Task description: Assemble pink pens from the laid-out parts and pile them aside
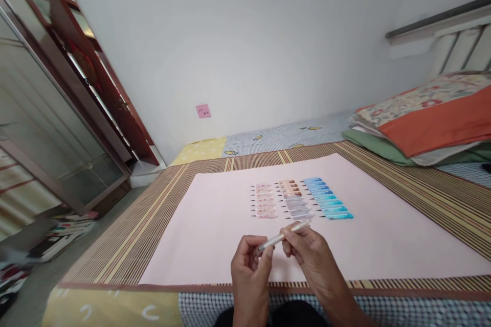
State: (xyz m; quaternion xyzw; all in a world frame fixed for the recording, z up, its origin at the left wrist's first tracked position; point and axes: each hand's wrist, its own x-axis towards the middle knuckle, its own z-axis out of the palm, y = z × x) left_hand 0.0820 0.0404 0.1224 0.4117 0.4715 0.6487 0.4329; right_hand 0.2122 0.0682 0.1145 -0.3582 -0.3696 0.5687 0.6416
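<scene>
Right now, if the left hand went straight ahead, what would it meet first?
Apart from the held pen, probably the pink-patterned pens lying ahead of the left hand, though its height is unclear.

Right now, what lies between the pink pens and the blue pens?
In the head view, one column lies between the pink pens and the blue pens: brown pens at its far end, grey pens nearer.
</scene>
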